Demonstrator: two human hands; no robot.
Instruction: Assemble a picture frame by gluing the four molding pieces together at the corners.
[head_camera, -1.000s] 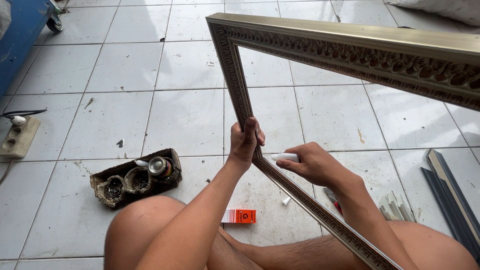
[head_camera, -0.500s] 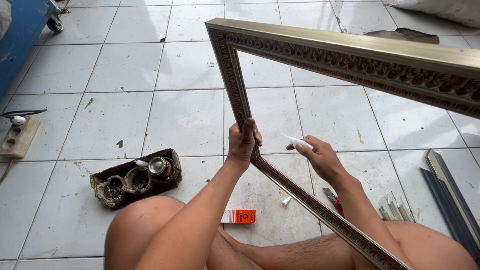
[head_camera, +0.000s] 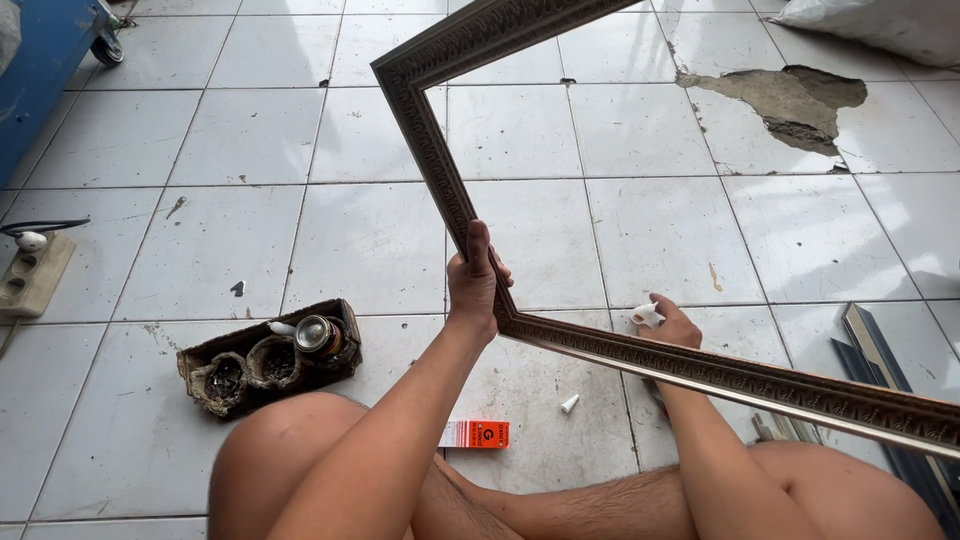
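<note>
Your left hand clamps ornate frame near lower corner joint, frame raised above tiled floor. Right hand pinches small white tube. Frame likely light, stiff; joints probably fragile, so grip rails.

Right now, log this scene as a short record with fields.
Left hand: left hand grips the frame at its lower corner
Right hand: right hand behind the frame's lower rail, holding a small white tube
Frame: ornate, dark and gold, held tilted above the tiled floor
Floor items: orange box, white cap, tray of tins
</note>
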